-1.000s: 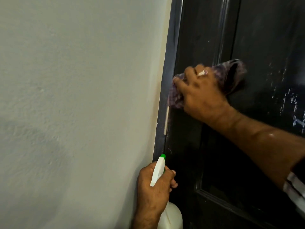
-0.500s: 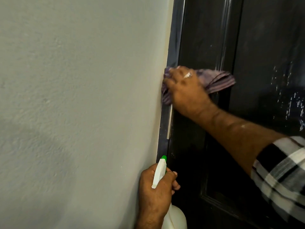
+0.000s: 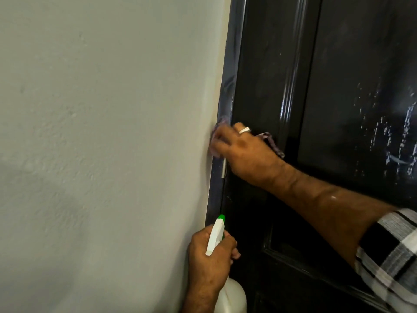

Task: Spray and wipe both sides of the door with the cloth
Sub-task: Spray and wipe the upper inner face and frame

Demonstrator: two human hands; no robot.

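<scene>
Close up, at the door edge:
Right hand [image 3: 246,152]: presses a purple cloth [image 3: 274,145] against the frame where the black door [image 3: 338,109] meets the grey wall [image 3: 101,132] (a ring on one finger); fingers curled over the cloth.
Left hand [image 3: 208,260]: low in the view, fingers wrapped round a white spray bottle [image 3: 230,297], its green nozzle pointing up.
Door panel: streaked with wet droplets at right.
Sleeve [image 3: 392,256]: checked.
</scene>
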